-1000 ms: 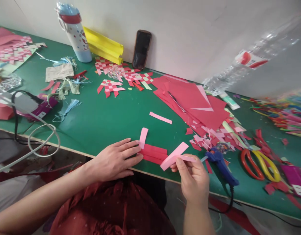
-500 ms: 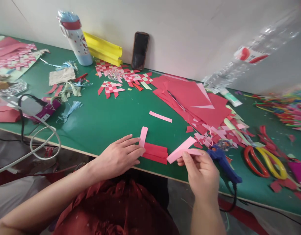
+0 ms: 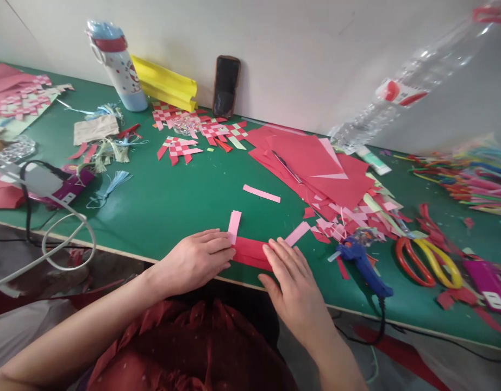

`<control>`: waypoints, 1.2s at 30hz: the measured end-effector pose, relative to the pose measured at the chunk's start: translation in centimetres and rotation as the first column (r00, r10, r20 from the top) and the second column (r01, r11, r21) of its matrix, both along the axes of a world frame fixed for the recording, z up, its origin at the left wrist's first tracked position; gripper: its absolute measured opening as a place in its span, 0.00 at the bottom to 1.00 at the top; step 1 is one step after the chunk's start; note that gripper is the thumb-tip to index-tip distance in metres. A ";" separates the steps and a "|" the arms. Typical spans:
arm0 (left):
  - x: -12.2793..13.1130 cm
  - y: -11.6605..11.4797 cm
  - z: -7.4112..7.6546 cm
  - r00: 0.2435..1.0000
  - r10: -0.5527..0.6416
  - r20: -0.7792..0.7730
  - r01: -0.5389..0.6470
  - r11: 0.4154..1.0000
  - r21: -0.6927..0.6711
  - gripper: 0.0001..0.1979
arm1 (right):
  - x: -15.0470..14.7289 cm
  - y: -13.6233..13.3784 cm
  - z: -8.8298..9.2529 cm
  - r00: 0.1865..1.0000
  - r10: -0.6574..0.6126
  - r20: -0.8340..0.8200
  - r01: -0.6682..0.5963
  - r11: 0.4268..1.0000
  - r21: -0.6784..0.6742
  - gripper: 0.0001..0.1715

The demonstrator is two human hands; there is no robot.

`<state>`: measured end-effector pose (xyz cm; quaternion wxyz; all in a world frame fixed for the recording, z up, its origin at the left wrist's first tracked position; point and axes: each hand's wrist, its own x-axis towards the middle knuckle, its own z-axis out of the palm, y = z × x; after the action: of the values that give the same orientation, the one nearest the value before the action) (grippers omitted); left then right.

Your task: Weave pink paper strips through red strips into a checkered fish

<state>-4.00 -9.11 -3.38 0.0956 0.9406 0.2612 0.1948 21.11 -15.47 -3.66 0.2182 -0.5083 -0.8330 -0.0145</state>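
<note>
Red paper strips (image 3: 250,251) lie side by side near the table's front edge, under both hands. My left hand (image 3: 199,255) rests flat with fingers outstretched, its tips on the strips' left end and on the foot of an upright pink paper strip (image 3: 235,225). Over the right end lies my right hand (image 3: 291,277), its fingers extended and pressing down. Another pink strip (image 3: 297,233) pokes out beyond those fingers, its lower part hidden. A loose pink strip (image 3: 262,194) lies farther back on the green table.
Right of my hands are a blue glue gun (image 3: 364,266), scissors (image 3: 433,263) with red and yellow handles, and paper scraps (image 3: 336,225). Red sheets (image 3: 303,157) lie behind. A phone (image 3: 226,86), a drinking bottle (image 3: 120,70) and woven paper pieces (image 3: 179,147) stand or lie farther back.
My right hand has moved left and flattened onto the red strips' right end, letting go of the pink strip it held. My left hand stays in place on the strips.
</note>
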 end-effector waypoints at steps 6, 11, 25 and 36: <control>-0.2 0.6 0.2 0.997 -0.069 0.041 0.068 0.997 0.034 0.12 | -0.3 -0.6 -0.4 0.993 0.000 0.117 0.000 1.000 0.000 0.29; -0.9 1.9 0.6 0.988 -0.149 0.044 0.150 0.989 -0.010 0.12 | -0.6 -2.2 0.5 0.991 0.011 0.132 -0.013 1.000 0.017 0.26; -1.4 3.0 0.8 0.982 -0.188 0.009 0.188 0.976 -0.108 0.19 | -1.8 -1.5 -0.2 0.989 0.142 0.042 -0.144 0.989 0.037 0.17; -1.3 2.7 0.7 0.988 -0.143 0.062 0.152 0.970 -0.192 0.22 | -1.6 1.2 1.5 0.967 0.066 -0.247 -0.063 0.998 0.023 0.08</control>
<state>-5.25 -6.38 -2.65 0.2081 0.9385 0.2063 0.1826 19.52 -14.24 -2.17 0.3247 -0.4770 -0.8152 0.0499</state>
